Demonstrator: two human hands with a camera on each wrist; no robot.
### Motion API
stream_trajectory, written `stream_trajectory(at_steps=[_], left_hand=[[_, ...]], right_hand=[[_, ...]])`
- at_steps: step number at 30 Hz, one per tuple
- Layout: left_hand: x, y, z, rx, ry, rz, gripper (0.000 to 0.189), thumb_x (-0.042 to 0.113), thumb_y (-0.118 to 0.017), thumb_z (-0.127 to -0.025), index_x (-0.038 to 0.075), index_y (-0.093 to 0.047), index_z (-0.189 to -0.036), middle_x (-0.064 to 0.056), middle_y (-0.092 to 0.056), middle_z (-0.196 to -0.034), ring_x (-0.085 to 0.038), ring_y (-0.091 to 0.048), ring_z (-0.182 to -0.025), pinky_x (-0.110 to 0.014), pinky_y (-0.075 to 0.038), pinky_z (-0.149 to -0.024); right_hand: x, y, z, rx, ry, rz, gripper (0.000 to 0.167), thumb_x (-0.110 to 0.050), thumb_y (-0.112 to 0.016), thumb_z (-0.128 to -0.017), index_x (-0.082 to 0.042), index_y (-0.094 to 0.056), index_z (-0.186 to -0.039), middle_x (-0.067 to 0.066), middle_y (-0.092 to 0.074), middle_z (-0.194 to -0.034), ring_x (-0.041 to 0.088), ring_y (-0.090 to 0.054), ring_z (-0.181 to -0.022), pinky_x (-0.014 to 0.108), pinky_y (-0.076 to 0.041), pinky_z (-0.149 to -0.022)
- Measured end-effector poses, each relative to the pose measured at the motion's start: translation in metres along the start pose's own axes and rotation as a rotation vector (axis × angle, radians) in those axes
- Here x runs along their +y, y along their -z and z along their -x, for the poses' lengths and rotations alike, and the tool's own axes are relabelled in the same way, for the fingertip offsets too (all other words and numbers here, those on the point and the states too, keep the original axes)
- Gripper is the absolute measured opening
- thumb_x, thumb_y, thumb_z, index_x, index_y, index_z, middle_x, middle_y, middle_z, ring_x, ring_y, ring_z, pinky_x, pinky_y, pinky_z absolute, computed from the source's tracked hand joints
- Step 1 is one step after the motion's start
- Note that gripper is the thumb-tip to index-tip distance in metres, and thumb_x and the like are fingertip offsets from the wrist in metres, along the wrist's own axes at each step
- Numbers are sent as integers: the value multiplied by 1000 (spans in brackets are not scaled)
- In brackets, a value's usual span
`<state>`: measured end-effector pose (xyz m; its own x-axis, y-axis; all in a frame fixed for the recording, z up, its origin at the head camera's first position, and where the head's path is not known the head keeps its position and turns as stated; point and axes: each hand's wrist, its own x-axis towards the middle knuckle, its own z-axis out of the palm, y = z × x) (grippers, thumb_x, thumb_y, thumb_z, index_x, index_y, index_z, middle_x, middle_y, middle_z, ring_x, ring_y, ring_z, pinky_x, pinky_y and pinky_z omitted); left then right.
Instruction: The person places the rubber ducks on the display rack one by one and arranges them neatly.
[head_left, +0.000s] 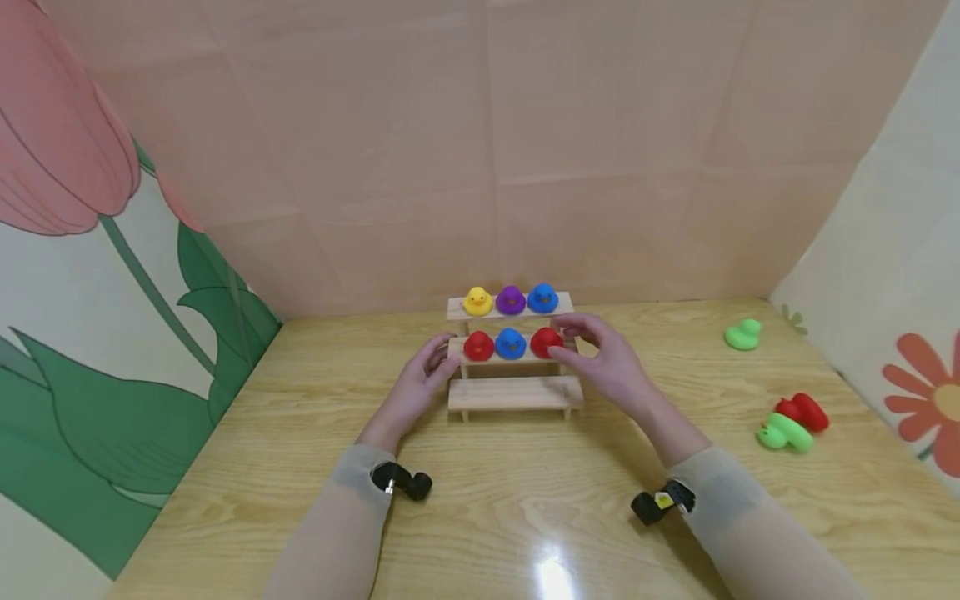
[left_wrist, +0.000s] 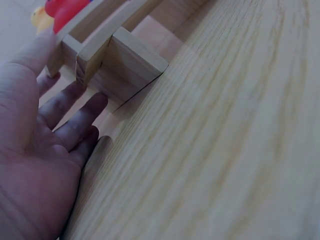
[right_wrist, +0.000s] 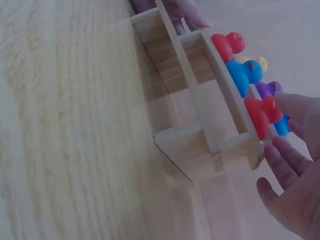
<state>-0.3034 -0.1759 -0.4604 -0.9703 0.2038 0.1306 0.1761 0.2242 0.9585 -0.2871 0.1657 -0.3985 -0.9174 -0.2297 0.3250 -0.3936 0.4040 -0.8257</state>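
Note:
A three-step wooden stand (head_left: pixel 514 393) stands on the table. On its middle step sit a red rubber duck (head_left: pixel 478 346) at the left, a blue one (head_left: pixel 511 343) in the centre and a second red duck (head_left: pixel 545 342) at the right. My right hand (head_left: pixel 609 363) has its thumb in front of that right-hand red duck and its index finger behind, pinching it; the remaining fingers extend beside the stand's end. At the other end, my left hand (left_wrist: pixel 40 135) rests with loosely extended fingers against the stand's side.
The top step bears yellow (head_left: pixel 477 302), purple (head_left: pixel 511 300) and blue (head_left: pixel 543 297) ducks. Over on the table's right lie a green duck (head_left: pixel 743 334), another green one (head_left: pixel 786 433) on its side and a red one (head_left: pixel 808 412) beside it. A papered wall (head_left: pixel 390 208) rises behind.

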Motion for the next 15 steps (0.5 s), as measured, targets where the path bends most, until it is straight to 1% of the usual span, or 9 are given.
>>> stream_trajectory(at_steps=[4, 9, 15], left_hand=[[-1, -1, 0, -6, -11, 6, 76, 57, -65, -109, 19, -42, -170, -12, -57, -161, -31, -55, -148, -53, -42, -125], [-1, -1, 0, -5, -16, 6, 77, 57, -65, -109, 18, -41, -171, -14, -58, -161, -32, -55, -147, -54, -42, -125], [0, 0, 1, -3, -25, -6, 78, 57, -65, -109, 17, -41, -171, -14, -57, -161, -34, -56, -147, -55, -42, -125]], right_hand=[[-2, 7, 3, 22, 22, 13, 56, -30, -83, -104, -8, -61, -151, 14, -62, -151, 37, -58, -138, 62, -36, -126], [-5, 19, 9, 33, 17, 52, 59, -33, -82, -104, -9, -60, -153, 14, -61, -152, 37, -57, -140, 61, -36, -127], [-14, 39, 22, 33, -10, 115, 62, -39, -81, -104, -12, -59, -155, 14, -60, -154, 37, -54, -144, 65, -36, -125]])
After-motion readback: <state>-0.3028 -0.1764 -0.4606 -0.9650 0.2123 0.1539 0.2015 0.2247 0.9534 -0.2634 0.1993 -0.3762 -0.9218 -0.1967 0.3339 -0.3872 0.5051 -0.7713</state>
